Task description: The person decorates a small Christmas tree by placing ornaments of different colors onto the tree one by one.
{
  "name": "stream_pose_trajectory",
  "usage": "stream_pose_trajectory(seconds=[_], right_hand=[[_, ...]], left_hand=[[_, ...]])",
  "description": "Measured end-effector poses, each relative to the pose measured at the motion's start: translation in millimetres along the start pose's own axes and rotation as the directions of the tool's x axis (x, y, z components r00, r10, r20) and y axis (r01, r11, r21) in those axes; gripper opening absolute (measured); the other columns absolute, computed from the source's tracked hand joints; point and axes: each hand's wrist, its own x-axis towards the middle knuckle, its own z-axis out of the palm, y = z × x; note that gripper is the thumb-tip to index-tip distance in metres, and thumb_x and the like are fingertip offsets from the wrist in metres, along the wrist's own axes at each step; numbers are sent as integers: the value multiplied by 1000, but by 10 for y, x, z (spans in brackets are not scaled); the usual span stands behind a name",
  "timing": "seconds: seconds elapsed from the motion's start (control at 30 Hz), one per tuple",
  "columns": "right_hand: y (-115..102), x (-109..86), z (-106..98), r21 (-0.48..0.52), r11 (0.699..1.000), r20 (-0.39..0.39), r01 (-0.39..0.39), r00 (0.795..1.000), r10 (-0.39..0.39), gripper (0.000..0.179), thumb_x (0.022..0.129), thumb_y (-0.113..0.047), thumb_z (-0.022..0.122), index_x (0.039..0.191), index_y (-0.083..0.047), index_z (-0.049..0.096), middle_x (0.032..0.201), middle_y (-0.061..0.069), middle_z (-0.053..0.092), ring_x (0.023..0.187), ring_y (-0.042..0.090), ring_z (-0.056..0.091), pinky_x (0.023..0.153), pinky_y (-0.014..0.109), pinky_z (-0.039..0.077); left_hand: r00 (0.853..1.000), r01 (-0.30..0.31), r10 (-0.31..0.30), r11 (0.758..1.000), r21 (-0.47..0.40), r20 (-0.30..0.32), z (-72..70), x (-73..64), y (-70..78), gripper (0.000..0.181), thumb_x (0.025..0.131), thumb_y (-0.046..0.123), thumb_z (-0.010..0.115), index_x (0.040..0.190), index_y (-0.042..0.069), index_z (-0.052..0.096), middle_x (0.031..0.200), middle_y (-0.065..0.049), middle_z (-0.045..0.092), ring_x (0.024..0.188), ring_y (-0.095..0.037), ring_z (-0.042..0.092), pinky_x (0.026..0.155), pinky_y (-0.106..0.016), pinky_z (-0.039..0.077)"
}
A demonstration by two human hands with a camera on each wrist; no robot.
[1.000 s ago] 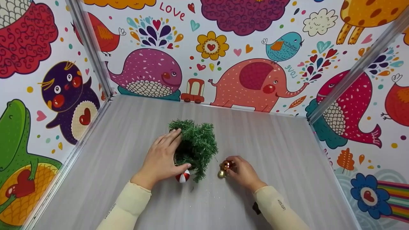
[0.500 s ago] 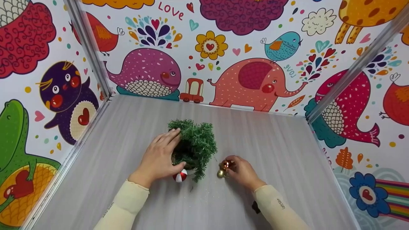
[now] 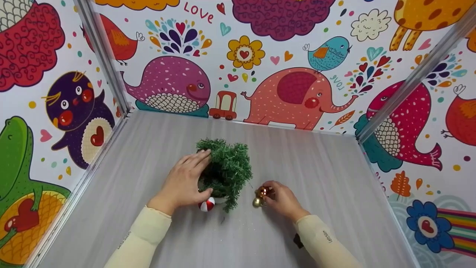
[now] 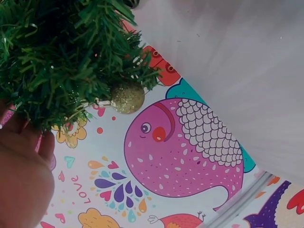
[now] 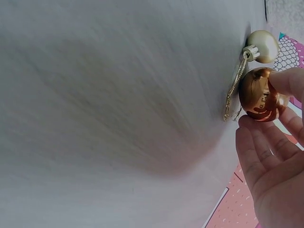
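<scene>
Change from a second ago: tiny leftward slide of left grip (image 3: 186,181), spread against the green tree (image 3: 235,163) on the counter (image 3: 160,130), plus striped ball (image 3: 206,204), with copper bauble (image 5: 256,99) still pinched in right grip (image 3: 283,201) off to the right, so probably mid-pickup.

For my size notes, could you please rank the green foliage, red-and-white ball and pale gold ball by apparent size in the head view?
1. Green foliage
2. Red-and-white ball
3. Pale gold ball
</scene>
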Motion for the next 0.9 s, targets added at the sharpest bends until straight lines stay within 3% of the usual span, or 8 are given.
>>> stream_pose_trajectory(seconds=[0.33,0.6,0.9], right_hand=[[-2,10,6,10,1000,4,-14,1000,14,39,87,-5,73,123,-4,61,110,5,66,93,17,67,80,32,56],[-61,-41,-85,-43,999,-48,-7,999,5,44,87,-8,74,128,-6,61,115,4,64,99,18,65,84,37,56],[-340,-82,-292,-54,989,-118,140,982,-145,45,87,-11,75,130,-8,60,119,2,63,99,17,64,80,39,56]], left_hand=[[1000,-16,16,1000,11,-24,23,-1,-24,81,76,49,70,142,5,53,154,-9,42,140,-28,38,114,-46,28],[998,-20,24,998,56,-66,47,-6,34,81,79,51,69,142,3,54,153,-12,43,140,-29,39,115,-45,26],[989,-48,58,996,75,-136,26,5,122,74,80,51,69,131,-2,62,147,-14,49,138,-29,42,114,-45,28]])
